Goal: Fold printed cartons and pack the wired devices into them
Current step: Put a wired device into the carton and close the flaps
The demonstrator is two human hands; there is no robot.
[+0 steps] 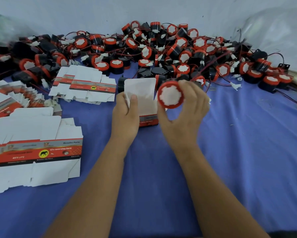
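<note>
1. Two bare forearms reach forward from the bottom edge over a blue cloth [247, 152] that covers the surface.
2. At the near left lies a stack of flat cartons [36, 152], white with a red, grey and black printed band that shows a yellow oval with an elephant.
3. The left hand [125, 115] grips an opened carton [143, 102]; its thumb lies on the white inside of the left wall, and the fingers are hidden behind. The carton's mouth faces the camera, its white flap stands up at the far side, and its printed side shows below between the two hands.
4. The right hand [183, 114] holds a wired device [171, 95], thumb below and fingers curled over it. The device's red rim and white centre face the camera, just beside the carton's right edge.
5. Further left, more flat cartons [86, 85] lie fanned and stacked on the cloth.
6. Beyond the hands, a wide pile of devices [161, 48] stretches across the cloth: black bodies, red caps, thin wires with white plugs.
7. Behind the pile is a pale wall [144, 9].
</note>
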